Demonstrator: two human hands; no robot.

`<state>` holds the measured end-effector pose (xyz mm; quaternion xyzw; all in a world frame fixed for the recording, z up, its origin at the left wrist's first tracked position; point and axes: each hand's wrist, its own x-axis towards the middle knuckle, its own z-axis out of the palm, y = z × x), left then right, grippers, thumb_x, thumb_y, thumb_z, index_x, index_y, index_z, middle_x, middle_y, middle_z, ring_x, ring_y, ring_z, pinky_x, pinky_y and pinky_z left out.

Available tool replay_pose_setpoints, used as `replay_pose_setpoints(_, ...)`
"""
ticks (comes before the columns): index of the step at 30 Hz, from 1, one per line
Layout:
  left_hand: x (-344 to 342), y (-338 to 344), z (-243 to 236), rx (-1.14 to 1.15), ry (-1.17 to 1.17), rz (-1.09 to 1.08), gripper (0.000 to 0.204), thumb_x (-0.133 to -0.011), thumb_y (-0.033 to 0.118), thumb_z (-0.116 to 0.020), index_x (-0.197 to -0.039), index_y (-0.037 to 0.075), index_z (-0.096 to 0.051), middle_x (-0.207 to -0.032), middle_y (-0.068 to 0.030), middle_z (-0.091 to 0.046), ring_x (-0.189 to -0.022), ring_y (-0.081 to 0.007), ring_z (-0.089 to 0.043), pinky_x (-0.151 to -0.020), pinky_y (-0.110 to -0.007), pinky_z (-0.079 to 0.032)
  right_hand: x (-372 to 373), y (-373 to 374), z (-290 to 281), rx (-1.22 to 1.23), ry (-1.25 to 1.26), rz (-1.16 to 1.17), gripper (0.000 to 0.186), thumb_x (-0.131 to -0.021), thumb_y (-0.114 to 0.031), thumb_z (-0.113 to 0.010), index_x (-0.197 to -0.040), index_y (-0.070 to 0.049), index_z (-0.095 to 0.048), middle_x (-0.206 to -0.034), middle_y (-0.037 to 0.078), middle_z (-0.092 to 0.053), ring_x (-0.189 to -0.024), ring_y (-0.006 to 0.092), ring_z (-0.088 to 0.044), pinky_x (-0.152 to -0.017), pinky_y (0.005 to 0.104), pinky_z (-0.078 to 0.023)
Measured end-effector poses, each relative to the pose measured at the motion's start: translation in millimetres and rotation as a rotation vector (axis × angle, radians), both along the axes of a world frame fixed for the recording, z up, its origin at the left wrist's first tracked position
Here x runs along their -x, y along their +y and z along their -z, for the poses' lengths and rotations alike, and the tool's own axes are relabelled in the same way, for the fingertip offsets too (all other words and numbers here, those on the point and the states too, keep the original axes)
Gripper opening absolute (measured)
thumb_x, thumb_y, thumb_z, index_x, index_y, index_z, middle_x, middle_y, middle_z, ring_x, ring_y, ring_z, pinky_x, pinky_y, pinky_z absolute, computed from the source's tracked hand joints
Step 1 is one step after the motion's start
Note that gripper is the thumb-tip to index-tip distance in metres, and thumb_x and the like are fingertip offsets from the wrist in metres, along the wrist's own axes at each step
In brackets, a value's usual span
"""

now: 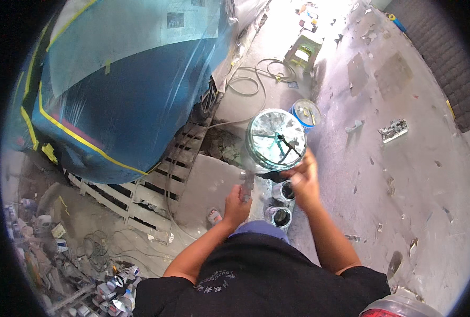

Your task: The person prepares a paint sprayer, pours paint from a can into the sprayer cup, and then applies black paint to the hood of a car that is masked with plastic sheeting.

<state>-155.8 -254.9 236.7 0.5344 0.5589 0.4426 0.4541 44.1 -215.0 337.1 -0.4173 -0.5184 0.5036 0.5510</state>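
Note:
A round silvery container [276,132] with greenish and black streaks on its top is in the middle of the head view. My right hand [304,177] is at its lower right, fingers curled against its side and partly hidden. Lower left of it, my left hand [239,203] is closed on a narrow grey object [247,179], too indistinct to name. Just beyond the container is a can with a blue rim [307,114]. Two open cans [278,218] with dark interiors stand below, between my arms.
A plastic-covered, taped vehicle [118,95] fills the left, over slatted boards [113,195]. A green stool [302,52] and coiled hose [243,84] lie ahead. A stained pale wall or slab [377,190] runs along the right. Scattered cans and debris [103,290] are at lower left.

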Motion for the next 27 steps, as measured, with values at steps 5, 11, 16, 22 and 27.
replay_pose_setpoints(5, -24.0, -1.5, -18.0, 0.016, -0.1, 0.067, 0.019, -0.083, 0.011, -0.064, -0.097, 0.002, -0.055, -0.078, -0.013, -0.061, -0.071, -0.0227, -0.062, -0.064, -0.037, -0.048, 35.1, -43.8, 18.8, 0.15, -0.377, -0.089, 0.114, -0.075, -0.023, -0.082, -0.154, -0.012, 0.0, -0.146, 0.023, -0.038, -0.123, 0.0337, -0.052, -0.1, 0.046, -0.043)
replay_pose_setpoints(11, -42.3, 0.8, -25.5, -0.064, -0.141, 0.03, 0.018, -0.088, 0.011, -0.062, -0.102, 0.003, -0.054, -0.086, -0.0077, -0.059, -0.077, -0.016, -0.059, -0.066, -0.033, -0.049, 37.6, -51.7, -7.7, 0.121, -0.428, 0.027, 0.12, -0.071, -0.021, -0.084, -0.153, -0.005, 0.002, -0.147, 0.027, -0.034, -0.125, 0.0389, -0.05, -0.102, 0.0476, -0.043)
replay_pose_setpoints(16, -58.3, -2.0, -25.1, -0.18, -0.254, 0.15, 0.032, -0.087, 0.019, -0.065, -0.111, 0.003, -0.053, -0.095, -0.0148, -0.063, -0.09, -0.0274, -0.064, -0.078, -0.041, -0.05, 62.6, -44.5, -9.2, 0.192, -0.413, 0.135, 0.118, -0.072, -0.019, -0.083, -0.152, -0.002, 0.002, -0.145, 0.03, -0.037, -0.12, 0.0371, -0.056, -0.097, 0.0459, -0.048)
replay_pose_setpoints(22, -15.2, -22.4, -27.3, -0.321, -0.209, 0.443, 0.051, -0.083, 0.02, -0.066, -0.128, 0.003, -0.05, -0.124, -0.021, -0.057, -0.114, -0.037, -0.056, -0.098, -0.042, -0.043, 91.7, -59.3, 0.5, 0.258, -0.493, 0.33, 0.087, -0.086, -0.021, -0.068, -0.151, -0.003, -0.013, -0.11, 0.023, -0.063, -0.096, 0.032, -0.065, -0.083, 0.0393, -0.05)
replay_pose_setpoints(27, 54.1, -33.3, -11.0, -0.208, 0.166, 0.85, 0.059, -0.084, 0.026, -0.065, -0.134, 0.001, -0.046, -0.126, -0.0246, -0.055, -0.12, -0.0397, -0.052, -0.102, -0.046, -0.041, 101.7, -90.9, 59.4, 0.372, -0.11, 0.512, 0.082, -0.09, -0.005, -0.062, -0.154, -0.015, -0.012, -0.122, 0.015, -0.056, -0.094, 0.0219, -0.063, -0.077, 0.034, -0.053)
